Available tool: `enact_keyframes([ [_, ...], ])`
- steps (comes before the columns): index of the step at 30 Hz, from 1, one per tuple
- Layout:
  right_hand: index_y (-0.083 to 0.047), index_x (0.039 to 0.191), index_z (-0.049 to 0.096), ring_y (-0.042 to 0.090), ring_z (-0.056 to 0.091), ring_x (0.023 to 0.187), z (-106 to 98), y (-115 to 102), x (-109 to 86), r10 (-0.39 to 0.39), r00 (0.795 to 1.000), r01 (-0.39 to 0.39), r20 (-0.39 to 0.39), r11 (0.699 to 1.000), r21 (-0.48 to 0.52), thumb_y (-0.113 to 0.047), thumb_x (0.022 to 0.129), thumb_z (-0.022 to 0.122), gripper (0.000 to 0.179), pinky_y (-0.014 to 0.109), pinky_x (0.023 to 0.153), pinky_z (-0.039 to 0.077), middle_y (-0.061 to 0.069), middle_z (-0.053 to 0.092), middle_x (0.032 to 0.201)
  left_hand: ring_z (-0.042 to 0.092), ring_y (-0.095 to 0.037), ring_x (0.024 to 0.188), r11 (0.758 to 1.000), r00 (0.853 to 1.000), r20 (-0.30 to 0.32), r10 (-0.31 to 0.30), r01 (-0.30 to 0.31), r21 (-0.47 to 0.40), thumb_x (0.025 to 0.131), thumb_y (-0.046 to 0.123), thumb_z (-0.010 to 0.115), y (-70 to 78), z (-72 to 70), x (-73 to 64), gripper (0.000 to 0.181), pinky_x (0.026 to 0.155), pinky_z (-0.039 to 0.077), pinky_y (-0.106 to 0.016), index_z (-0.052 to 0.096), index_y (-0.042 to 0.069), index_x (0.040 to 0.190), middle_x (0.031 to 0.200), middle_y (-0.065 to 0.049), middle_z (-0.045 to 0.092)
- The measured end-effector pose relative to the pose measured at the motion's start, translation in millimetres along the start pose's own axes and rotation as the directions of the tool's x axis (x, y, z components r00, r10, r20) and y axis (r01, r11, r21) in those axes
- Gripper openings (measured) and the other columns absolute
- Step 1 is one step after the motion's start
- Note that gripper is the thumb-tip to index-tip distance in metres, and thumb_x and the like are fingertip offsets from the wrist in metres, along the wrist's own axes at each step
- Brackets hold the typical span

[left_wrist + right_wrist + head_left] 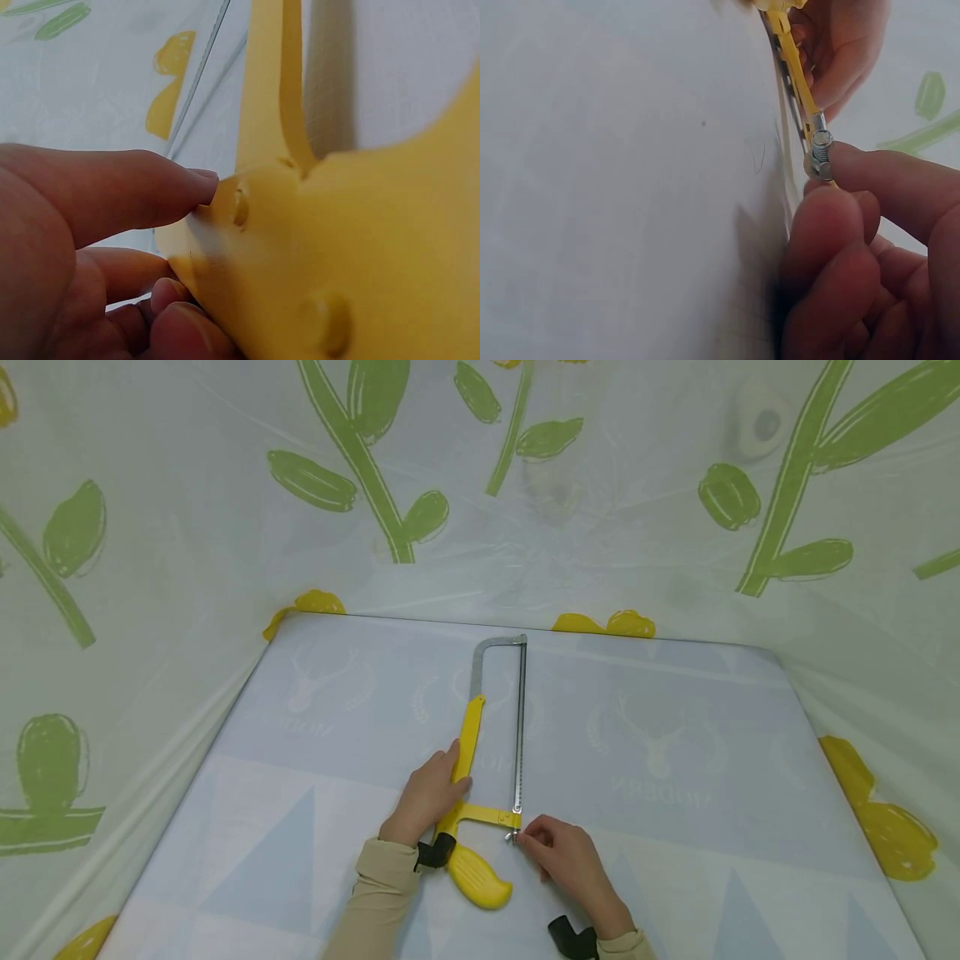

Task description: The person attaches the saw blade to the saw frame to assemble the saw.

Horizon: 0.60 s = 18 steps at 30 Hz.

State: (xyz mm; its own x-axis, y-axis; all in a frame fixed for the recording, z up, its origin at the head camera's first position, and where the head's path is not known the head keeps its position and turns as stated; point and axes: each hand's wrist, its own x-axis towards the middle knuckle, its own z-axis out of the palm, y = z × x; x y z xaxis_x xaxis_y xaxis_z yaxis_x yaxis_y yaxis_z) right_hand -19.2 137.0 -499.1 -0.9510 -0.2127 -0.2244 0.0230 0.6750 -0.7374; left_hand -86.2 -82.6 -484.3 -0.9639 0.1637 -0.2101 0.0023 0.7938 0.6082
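A hacksaw with a yellow frame (468, 739) lies on the table, its yellow handle (477, 878) toward me. Its thin blade (520, 727) runs along the right side below a grey metal bow (487, 647). My left hand (427, 789) grips the yellow frame above the handle; in the left wrist view, thumb and fingers hold the edge of the yellow body (390, 247). At the near end of the blade, my right hand (566, 856) pinches the wing nut (512, 837). The right wrist view shows its threaded bolt (821, 150) between thumb and fingertips, partly covered.
A pale cloth with blue triangles and deer prints covers the table (675, 793). Behind and beside it hangs a white curtain (615, 543) with green leaves and yellow flowers. Black wrist mounts (573, 937) sit at both cuffs.
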Motion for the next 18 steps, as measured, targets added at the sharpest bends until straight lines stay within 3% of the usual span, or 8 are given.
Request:
enact_keyframes([
  [18,-0.022,0.085,0.064,0.009,0.045,0.039,-1.2,-2.0,-0.6,-0.016,0.999,0.016,0.029,1.0,-0.019,-0.053,0.082,0.052,0.033,0.024,0.043,0.034,-0.009,0.046,0.047,0.043,-0.016,0.063,1.0,1.0,0.0,0.0,0.0,0.012,0.087,0.028,0.056,1.9,-1.6,-0.5,0.065,0.056,0.038,-0.026,0.028,0.005,0.14,0.103,-0.01,0.05],
])
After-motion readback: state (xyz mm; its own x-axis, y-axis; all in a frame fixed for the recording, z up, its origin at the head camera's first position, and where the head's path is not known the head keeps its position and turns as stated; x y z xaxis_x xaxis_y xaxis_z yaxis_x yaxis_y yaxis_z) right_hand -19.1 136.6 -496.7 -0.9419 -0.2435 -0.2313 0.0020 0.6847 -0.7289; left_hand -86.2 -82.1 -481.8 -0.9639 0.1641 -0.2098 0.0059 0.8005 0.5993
